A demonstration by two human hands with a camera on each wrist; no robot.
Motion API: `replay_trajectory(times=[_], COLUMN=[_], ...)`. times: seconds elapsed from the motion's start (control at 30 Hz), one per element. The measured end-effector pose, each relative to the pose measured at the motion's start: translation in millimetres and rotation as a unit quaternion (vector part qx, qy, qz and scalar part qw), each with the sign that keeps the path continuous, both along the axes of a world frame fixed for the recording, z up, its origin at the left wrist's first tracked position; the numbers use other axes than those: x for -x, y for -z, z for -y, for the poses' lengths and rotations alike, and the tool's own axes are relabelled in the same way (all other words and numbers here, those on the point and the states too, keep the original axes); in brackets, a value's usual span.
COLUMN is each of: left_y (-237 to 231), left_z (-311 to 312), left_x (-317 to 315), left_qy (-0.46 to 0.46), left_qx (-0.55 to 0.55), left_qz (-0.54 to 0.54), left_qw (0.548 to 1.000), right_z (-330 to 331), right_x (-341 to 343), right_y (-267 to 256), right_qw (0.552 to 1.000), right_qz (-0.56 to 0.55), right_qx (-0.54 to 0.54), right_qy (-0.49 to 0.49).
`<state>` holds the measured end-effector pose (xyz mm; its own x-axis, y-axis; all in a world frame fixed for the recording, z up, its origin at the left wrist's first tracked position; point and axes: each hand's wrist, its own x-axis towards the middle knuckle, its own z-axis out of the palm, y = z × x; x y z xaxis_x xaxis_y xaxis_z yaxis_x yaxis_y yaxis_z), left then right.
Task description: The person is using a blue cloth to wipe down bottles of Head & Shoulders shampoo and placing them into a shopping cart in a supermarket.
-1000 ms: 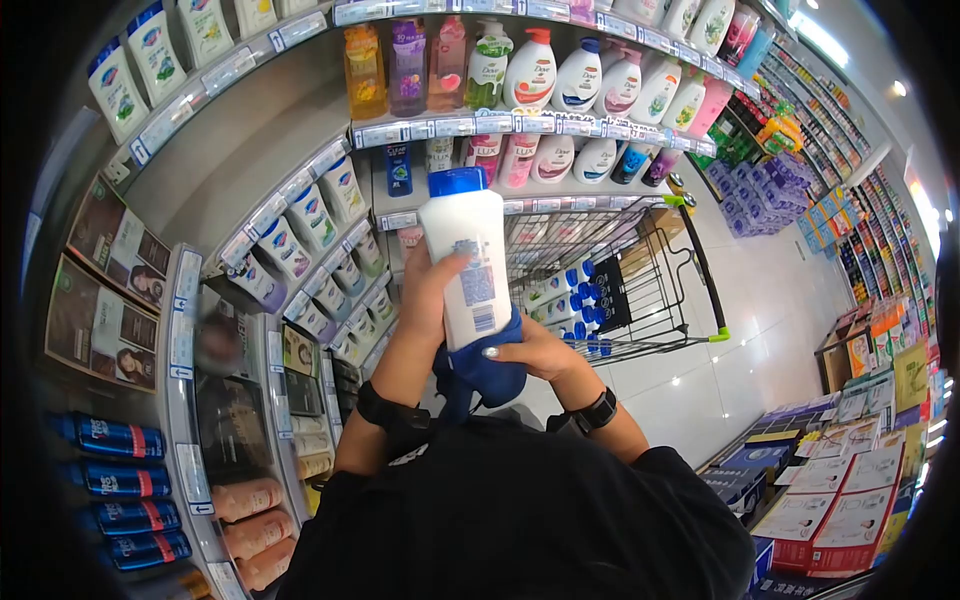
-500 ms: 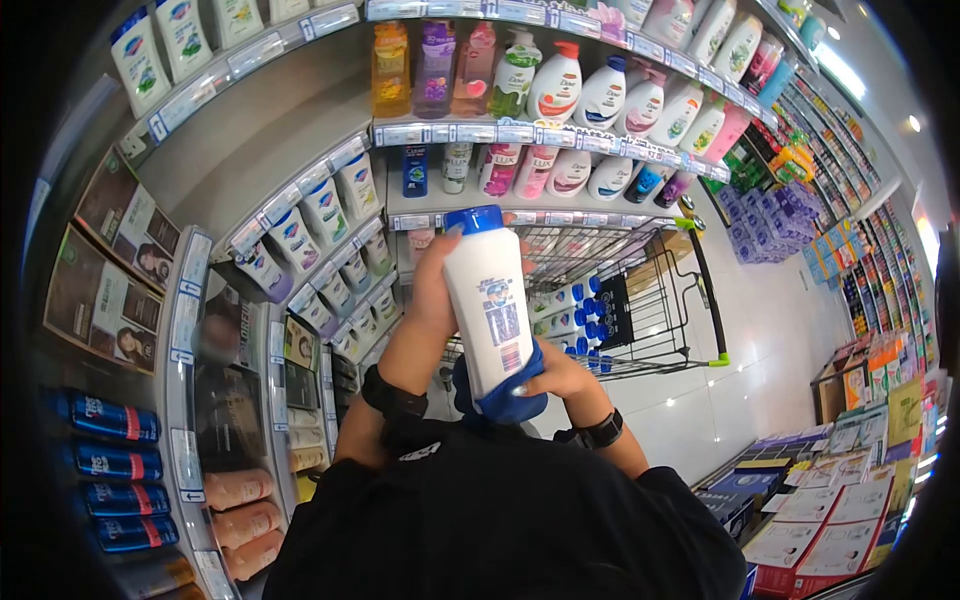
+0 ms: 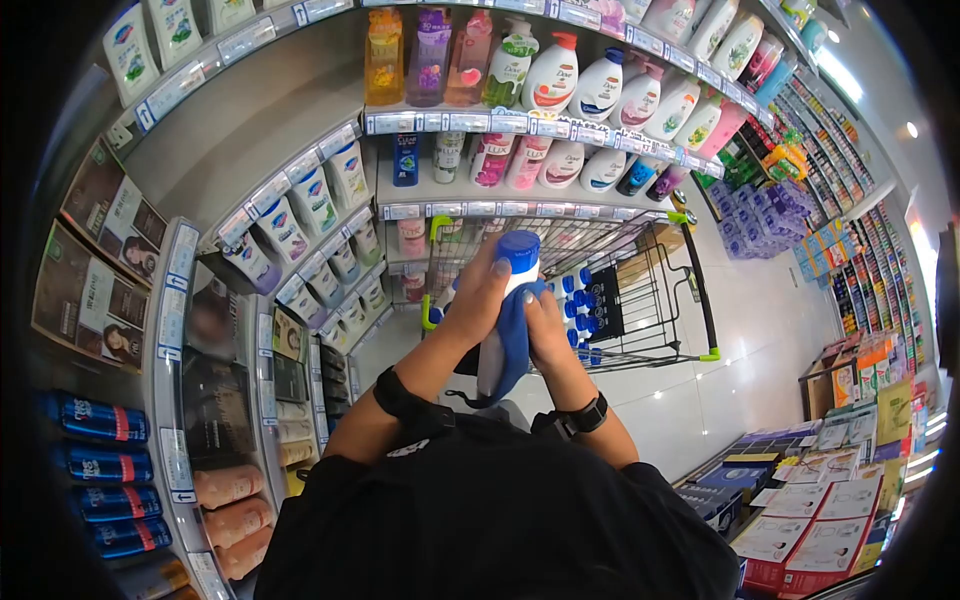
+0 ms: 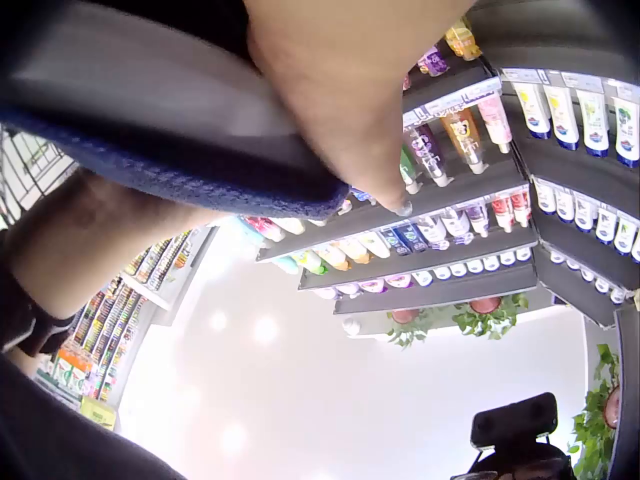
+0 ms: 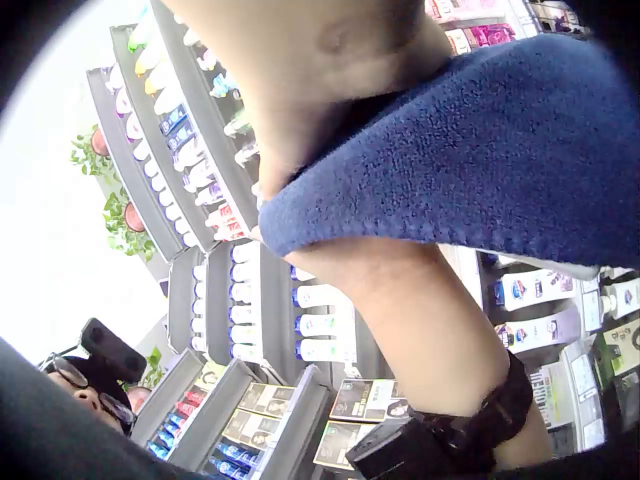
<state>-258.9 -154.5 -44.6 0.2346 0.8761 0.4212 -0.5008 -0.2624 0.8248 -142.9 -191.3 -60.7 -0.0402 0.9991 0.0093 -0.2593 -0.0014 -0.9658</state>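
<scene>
Fingers of the left hand [image 3: 475,305] grip the white bottle [image 3: 522,275] just below its blue cap [image 3: 518,243], the thumb lying along the near side. Fingers of the right hand [image 3: 547,328] hold the blue cloth [image 3: 515,340] against the bottle, thumb uppermost; the fingertips behind it are hidden. Bottle located at the centre of the head frame, tilted, cap end towards the top.

Comparison of views: the head view alone shows the cap and the wire cart [image 3: 665,345], right of centre, holding blue-capped bottles [image 3: 575,305]. The left wrist view shows, at upper left, a length of the bottle's smooth side in shadow above the cloth; also green plants [image 4: 490,318] beyond the shelves, at lower right. The right wrist view gives the closest look at the cloth, spread across the upper right, its pile short and its edge stitched; the bottle is mostly hidden there. A black wristband [image 5: 500,410] on the left forearm shows at lower right.

Condition of the bottle: body white and smooth, cap rounded, darker blue around its side. No label legible. The cloth covers part of the body; a dark cord [image 3: 462,400] protrudes at the cloth's lower left.
</scene>
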Motion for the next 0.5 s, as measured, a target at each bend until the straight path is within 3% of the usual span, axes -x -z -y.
replay_trajectory(times=[0.13,0.2,0.3,0.4,0.5], left_y=[4,2,3,12,21], left_z=[2,8,8,9,10], left_x=[1,3,1,0,2], left_qy=[-0.11,-0.103,-0.111,-0.097,-0.052], left_qx=[-0.086,-0.08,-0.08,-0.046,0.013], left_qz=[-0.077,-0.087,-0.079,-0.035,0.039], left_qw=[0.987,0.988,0.987,0.994,0.998], right_z=[-11,-15,-18,-4,-1], right_x=[-3,4,1,14,14], right_y=[12,10,13,-5,-14], right_qw=[0.998,0.996,0.991,0.951,0.941], right_qz=[0.062,0.071,0.134,0.268,0.313], right_qx=[0.02,0.019,-0.017,-0.107,-0.104], right_qy=[0.005,0.049,0.026,0.114,0.069])
